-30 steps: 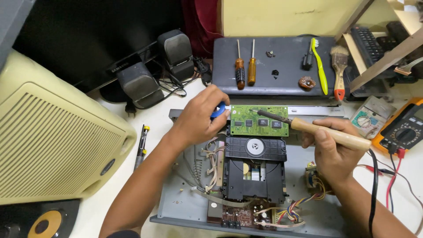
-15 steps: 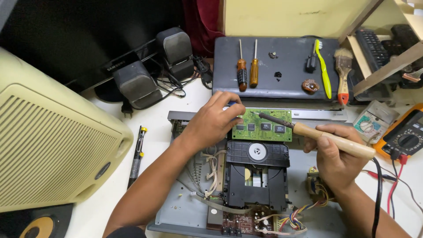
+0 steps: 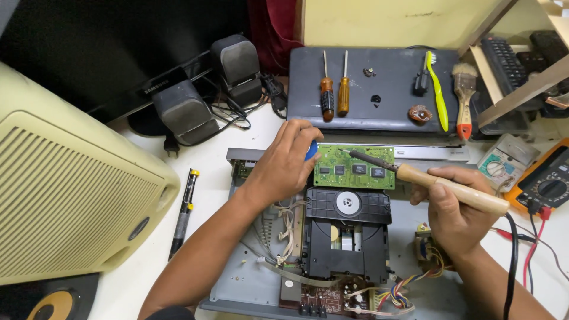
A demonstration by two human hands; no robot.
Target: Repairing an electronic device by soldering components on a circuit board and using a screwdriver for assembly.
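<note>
I'm looking down into the open metal case (image 3: 249, 284), and it's packed: a black disc drive (image 3: 347, 237) in the middle, a green circuit board (image 3: 354, 168) standing at its far edge, a small transformer (image 3: 428, 249) with coloured wires (image 3: 394, 293) on the right, a brown board (image 3: 323, 299) at the near edge, and pale ribbon cables (image 3: 286, 225) down the left.

My right hand (image 3: 453, 210) is wrapped firmly round the wooden handle of the soldering iron (image 3: 427, 181). Its long axis runs across the case, handle low on the right, metal tip pointing up-left and resting on, or just above, the board's top edge; I can't quite tell which.

My left hand (image 3: 287, 160) is curled narrow at the board's left end, fingers closed on something small and blue (image 3: 311, 150), possibly a tool handle.

Beyond the case, 2 screwdrivers (image 3: 333, 89), a yellow toothbrush (image 3: 437, 89) and a paintbrush (image 3: 464, 95) lie on a grey lid (image 3: 385, 71).
</note>
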